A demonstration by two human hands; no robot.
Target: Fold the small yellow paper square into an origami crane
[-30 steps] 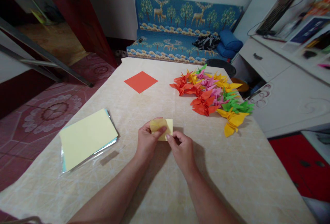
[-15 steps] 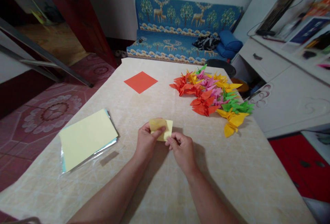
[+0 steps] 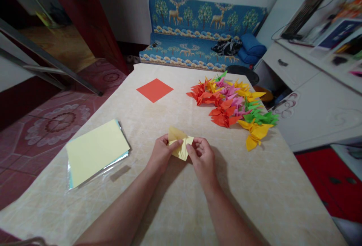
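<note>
Both my hands hold a small, partly folded yellow paper (image 3: 180,143) just above the beige table (image 3: 175,197). My left hand (image 3: 161,154) pinches its left side, thumb on top. My right hand (image 3: 202,157) pinches its right edge with fingers curled. The paper is opened into a pointed, tilted shape. A stack of pale yellow sheets in a clear sleeve (image 3: 96,151) lies to the left of my left hand. A pile of folded paper cranes (image 3: 233,106) in orange, pink, green and yellow lies beyond my right hand.
A single orange square sheet (image 3: 154,89) lies at the table's far side. Beyond the table stands a blue patterned sofa (image 3: 198,34). White cabinets (image 3: 313,99) line the right side, and a dark red door (image 3: 85,16) stands at the left.
The yellow paper has gone from a flat folded square to an opened, pointed shape turned on its corner. My right hand has moved up closer to my left.
</note>
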